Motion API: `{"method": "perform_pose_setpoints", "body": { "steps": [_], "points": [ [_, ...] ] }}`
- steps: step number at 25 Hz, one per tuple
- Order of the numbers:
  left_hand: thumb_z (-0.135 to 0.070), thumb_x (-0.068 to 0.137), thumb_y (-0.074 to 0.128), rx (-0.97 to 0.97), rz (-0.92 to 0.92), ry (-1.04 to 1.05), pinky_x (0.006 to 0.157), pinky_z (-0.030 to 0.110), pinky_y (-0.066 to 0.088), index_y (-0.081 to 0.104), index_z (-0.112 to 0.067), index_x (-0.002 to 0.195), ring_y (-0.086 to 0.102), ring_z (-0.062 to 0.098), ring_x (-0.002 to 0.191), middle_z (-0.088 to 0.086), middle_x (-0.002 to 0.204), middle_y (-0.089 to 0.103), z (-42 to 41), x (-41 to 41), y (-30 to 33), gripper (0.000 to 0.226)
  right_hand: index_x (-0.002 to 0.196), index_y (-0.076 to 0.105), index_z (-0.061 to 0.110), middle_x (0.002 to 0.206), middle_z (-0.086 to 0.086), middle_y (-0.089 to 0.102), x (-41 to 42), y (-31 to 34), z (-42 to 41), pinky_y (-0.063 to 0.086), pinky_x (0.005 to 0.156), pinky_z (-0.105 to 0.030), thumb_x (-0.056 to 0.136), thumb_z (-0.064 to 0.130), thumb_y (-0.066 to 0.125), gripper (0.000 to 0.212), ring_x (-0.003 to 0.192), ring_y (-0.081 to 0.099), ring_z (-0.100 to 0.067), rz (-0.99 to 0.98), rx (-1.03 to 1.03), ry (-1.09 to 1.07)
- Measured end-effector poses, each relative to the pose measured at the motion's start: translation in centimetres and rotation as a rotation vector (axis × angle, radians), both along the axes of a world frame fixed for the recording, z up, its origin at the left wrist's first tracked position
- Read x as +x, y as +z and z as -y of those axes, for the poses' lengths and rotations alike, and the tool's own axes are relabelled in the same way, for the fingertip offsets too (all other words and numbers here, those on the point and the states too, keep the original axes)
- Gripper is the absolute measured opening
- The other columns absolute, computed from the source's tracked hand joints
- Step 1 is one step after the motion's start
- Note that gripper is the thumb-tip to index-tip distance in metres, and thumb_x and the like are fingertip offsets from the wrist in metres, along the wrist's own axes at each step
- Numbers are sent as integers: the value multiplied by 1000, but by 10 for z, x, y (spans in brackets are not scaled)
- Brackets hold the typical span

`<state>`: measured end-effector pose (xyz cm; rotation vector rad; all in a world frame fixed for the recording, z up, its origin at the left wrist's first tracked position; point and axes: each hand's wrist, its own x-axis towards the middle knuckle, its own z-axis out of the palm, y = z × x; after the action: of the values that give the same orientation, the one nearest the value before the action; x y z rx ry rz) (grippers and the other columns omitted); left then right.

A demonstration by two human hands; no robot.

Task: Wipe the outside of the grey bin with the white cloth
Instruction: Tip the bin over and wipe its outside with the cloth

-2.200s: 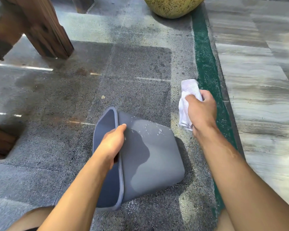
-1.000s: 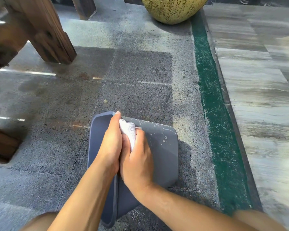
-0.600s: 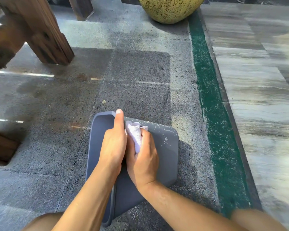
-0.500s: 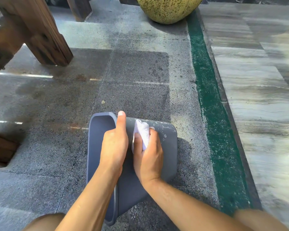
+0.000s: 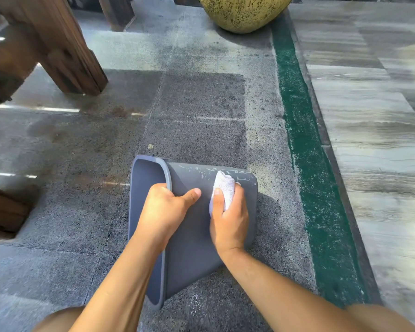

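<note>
Left hand [image 5: 164, 207] grips grey bin [image 5: 192, 236] rim; right hand [image 5: 229, 219] clutches white cloth [image 5: 222, 188], mid-wipe. Next: sweep toward droplets at far edge.

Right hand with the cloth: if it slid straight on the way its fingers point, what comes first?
The right hand pushes the white cloth up the grey bin wall; first come water droplets, then probably the bin's far edge and bare floor.

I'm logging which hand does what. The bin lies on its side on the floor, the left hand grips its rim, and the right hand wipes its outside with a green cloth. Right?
One detail is wrong: the cloth is white, not green, as the head view shows. The rest stands: the grey bin lies on its side, the left hand grips its rim and the right hand presses the cloth to its outside.
</note>
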<state>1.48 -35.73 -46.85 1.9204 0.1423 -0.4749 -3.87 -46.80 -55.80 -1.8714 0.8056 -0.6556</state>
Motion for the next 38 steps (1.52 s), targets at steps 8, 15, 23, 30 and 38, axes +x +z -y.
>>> {"method": "perform_pose_setpoints", "body": {
  "steps": [8, 15, 23, 30, 38],
  "points": [
    [-10, 82, 85, -38, -64, -14, 80, 50, 65, 80, -10, 87, 81, 24, 75, 1, 79, 83, -3, 3, 5, 7, 128, 53, 22, 124, -10, 65, 6, -11, 28, 47, 82, -39, 100, 37, 54, 32, 108, 61, -34, -91, 71, -101],
    [-7, 82, 84, -76, -71, -28, 82, 49, 65, 79, -9, 88, 81, 25, 77, 2, 81, 83, -3, 5, 5, 8, 113, 55, 16, 108, -19, 68, 15, -31, 65, 46, 73, -39, 101, 39, 53, 26, 96, 63, -39, -175, 190, -291],
    [-4, 83, 82, -107, -80, -19, 81, 47, 65, 79, -9, 87, 81, 25, 77, 3, 82, 83, -7, 6, 6, 7, 107, 59, 20, 102, -17, 72, 24, -47, 83, 54, 78, -43, 96, 48, 51, 31, 91, 65, -39, -180, 209, -364],
    [-3, 82, 83, -107, -91, 20, 78, 44, 65, 78, -6, 86, 80, 27, 76, 4, 80, 83, -8, 10, 3, 7, 117, 59, 15, 109, -24, 70, 33, -54, 98, 51, 84, -45, 100, 47, 49, 37, 100, 65, -44, -310, 187, -342],
    [-5, 81, 84, -84, -60, 83, 65, 34, 64, 78, -4, 86, 79, 21, 65, 3, 74, 82, -9, 12, 4, 8, 122, 63, 6, 117, -24, 70, 20, -72, 110, 56, 87, -50, 96, 35, 64, 39, 103, 67, -44, -583, 265, -391]
  ]
}}
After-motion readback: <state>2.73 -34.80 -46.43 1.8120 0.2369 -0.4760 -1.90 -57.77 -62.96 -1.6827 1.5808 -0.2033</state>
